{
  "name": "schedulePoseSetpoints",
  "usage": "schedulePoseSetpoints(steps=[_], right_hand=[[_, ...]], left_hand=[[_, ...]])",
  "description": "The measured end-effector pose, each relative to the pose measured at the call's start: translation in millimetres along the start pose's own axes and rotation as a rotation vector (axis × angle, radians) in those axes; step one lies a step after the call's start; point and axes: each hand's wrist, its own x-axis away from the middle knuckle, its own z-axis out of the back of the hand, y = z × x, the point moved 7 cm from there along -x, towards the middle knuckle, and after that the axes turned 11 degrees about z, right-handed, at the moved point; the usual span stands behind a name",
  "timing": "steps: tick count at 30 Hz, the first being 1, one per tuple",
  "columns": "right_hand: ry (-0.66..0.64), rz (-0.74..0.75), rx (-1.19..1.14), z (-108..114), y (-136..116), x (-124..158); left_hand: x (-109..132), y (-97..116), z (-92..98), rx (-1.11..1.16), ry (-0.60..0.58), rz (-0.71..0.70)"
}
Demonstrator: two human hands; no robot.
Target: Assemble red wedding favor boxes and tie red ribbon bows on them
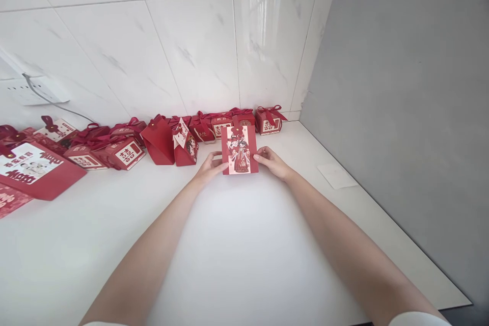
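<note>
A red gift box (240, 155) with a printed front of two figures in traditional dress stands upright before me. My left hand (211, 167) grips its left edge, thumb at the front and fingers behind. On the opposite edge, my right hand (272, 161) pinches the box the same way. Just left of my left hand are two peaked red boxes, a plain-sided one (157, 141) and one with a printed flap (185, 143). Behind the held box, ribbon-tied red boxes (222, 121) line the wall, partly hidden by it.
Another ribbon-tied box (268, 120) sits at the back right corner. Several red boxes (126, 153) and a large red gift bag (46, 173) crowd the left. A white paper (337, 176) lies near the grey panel (401, 112). A wall socket (34, 90) with a cable is at far left.
</note>
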Motion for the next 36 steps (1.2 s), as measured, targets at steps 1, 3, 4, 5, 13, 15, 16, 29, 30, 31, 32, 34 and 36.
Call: schedulePoseSetpoints(steps=[1, 3, 4, 5, 13, 15, 16, 29, 30, 31, 32, 34, 36], right_hand=[[0.026, 0.002, -0.003, 2, 1, 0], [0.024, 0.000, -0.013, 3, 1, 0], [0.001, -0.005, -0.020, 2, -1, 1], [-0.030, -0.010, -0.027, 0, -3, 2], [-0.269, -0.025, -0.065, -17, -25, 10], [-0.282, -0.024, -0.067, -18, -26, 10], [-0.287, -0.023, -0.068, -19, -26, 10], [-0.160, -0.053, -0.061, -7, -11, 6], [-0.154, -0.051, -0.062, -6, -10, 6], [-0.151, -0.049, -0.064, -6, -9, 6], [-0.150, -0.047, -0.066, -6, -9, 6], [-0.153, -0.043, -0.070, -6, -9, 6], [-0.163, -0.042, -0.073, -7, -10, 6]], left_hand=[[-1, -1, -0.1, 0.005, 0.035, -0.009], [-1, 0, -2.6, 0.002, 0.043, -0.023], [-1, 1, -4.3, -0.003, 0.020, -0.026], [-1, 2, -5.7, -0.009, -0.013, -0.024], [7, 6, -2.6, -0.058, -0.178, 0.035], [6, 7, -2.9, -0.057, -0.177, 0.030], [6, 7, -3.2, -0.053, -0.171, 0.024], [1, 3, -6.7, -0.001, -0.073, -0.042], [2, 4, -6.5, -0.002, -0.074, -0.041], [3, 5, -6.4, -0.005, -0.077, -0.038], [3, 6, -6.2, -0.008, -0.081, -0.036], [4, 8, -5.1, -0.016, -0.084, -0.034], [5, 9, -3.3, -0.025, -0.082, -0.035]])
